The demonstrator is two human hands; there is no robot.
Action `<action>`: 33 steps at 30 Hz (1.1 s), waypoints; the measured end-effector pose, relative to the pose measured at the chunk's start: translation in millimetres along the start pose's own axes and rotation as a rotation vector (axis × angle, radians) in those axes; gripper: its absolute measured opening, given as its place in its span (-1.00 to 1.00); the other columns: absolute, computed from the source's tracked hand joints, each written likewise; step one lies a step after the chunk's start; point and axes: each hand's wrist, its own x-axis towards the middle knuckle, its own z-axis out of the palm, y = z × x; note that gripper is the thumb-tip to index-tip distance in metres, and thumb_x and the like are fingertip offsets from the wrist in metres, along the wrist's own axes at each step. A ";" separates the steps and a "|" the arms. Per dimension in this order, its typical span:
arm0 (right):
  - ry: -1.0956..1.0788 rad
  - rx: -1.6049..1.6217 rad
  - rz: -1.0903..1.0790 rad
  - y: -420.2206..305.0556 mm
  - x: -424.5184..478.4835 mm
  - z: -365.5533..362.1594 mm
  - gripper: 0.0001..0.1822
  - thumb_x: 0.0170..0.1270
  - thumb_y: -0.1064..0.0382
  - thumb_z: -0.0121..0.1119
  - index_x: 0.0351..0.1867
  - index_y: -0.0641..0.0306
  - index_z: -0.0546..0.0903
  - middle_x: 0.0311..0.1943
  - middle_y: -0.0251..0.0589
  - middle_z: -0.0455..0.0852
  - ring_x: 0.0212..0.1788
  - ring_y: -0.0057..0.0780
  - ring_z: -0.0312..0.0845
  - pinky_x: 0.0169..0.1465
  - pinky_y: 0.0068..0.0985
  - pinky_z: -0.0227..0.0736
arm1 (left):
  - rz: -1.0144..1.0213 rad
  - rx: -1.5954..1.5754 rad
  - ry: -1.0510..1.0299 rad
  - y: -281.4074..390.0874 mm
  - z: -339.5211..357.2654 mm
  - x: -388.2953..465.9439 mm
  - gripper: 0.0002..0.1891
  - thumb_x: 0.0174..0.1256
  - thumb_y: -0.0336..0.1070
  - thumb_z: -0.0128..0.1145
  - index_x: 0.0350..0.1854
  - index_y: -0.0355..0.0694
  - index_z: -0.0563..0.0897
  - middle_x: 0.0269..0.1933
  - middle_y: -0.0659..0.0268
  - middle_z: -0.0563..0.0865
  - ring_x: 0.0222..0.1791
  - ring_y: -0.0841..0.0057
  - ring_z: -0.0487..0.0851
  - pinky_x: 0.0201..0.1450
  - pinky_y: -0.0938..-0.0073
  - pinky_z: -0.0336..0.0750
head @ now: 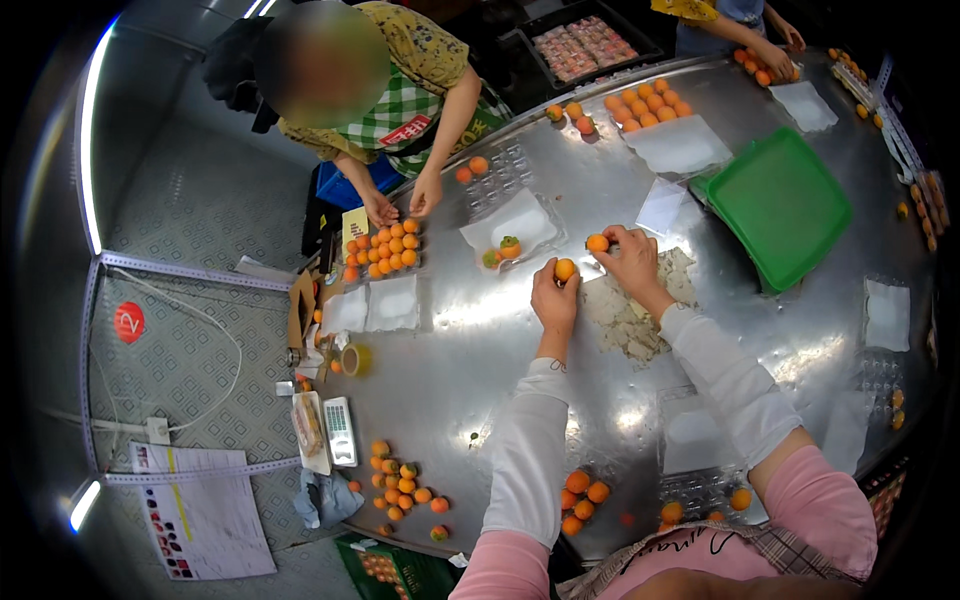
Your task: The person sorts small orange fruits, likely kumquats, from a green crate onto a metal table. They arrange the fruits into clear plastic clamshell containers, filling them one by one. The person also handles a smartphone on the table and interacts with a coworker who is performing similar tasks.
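My left hand (554,301) grips a small orange persimmon (565,270) above the middle of the metal table. Just to its right and a little farther off, my right hand (634,262) has another persimmon (597,243) between thumb and fingers. The two fruits are apart. Past my hands lies a clear plastic tray with white foam liner (517,217); two persimmons with green tops (510,247) rest at its near edge. Under my right forearm, a patch of pale, crumpled paper-like material (626,319) covers part of the tabletop.
A green plastic lid or tray (780,206) stands at right. At upper left, a co-worker's hands (405,202) hover over a filled tray of persimmons (386,247). Loose persimmons (405,486) lie near left, others (583,502) near my body. A scale (340,431) and tape roll (356,360) sit left.
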 end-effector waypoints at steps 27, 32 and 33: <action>0.042 -0.140 -0.091 2.3 -4.8 7.8 -0.55 0.14 0.09 0.50 0.04 0.05 0.61 -0.11 -0.39 0.70 -0.02 -0.32 0.56 0.07 -0.29 0.25 | -0.118 -0.005 0.312 -10.8 17.6 -20.3 -0.50 0.19 -0.07 0.50 -0.01 -0.33 0.61 -0.19 0.11 0.79 -0.22 0.16 0.78 -0.06 0.17 0.61; 0.016 -0.132 -0.078 0.0 -5.2 5.1 -0.58 0.15 0.08 0.50 0.00 0.04 0.61 -0.13 -0.40 0.70 -0.02 -0.33 0.56 0.07 -0.30 0.26 | -0.127 -0.015 0.321 -10.8 17.8 -20.7 -0.50 0.20 -0.06 0.49 -0.04 -0.36 0.61 -0.20 0.07 0.79 -0.21 0.11 0.77 -0.05 0.16 0.61; 0.019 -0.133 -0.078 0.0 -4.9 5.2 -0.61 0.17 0.06 0.48 -0.02 0.02 0.61 -0.14 -0.41 0.71 -0.02 -0.33 0.57 0.08 -0.29 0.27 | -0.124 -0.018 0.322 -10.4 17.4 -20.3 -0.50 0.20 -0.05 0.49 -0.05 -0.36 0.61 -0.20 0.06 0.78 -0.21 0.10 0.77 -0.05 0.16 0.61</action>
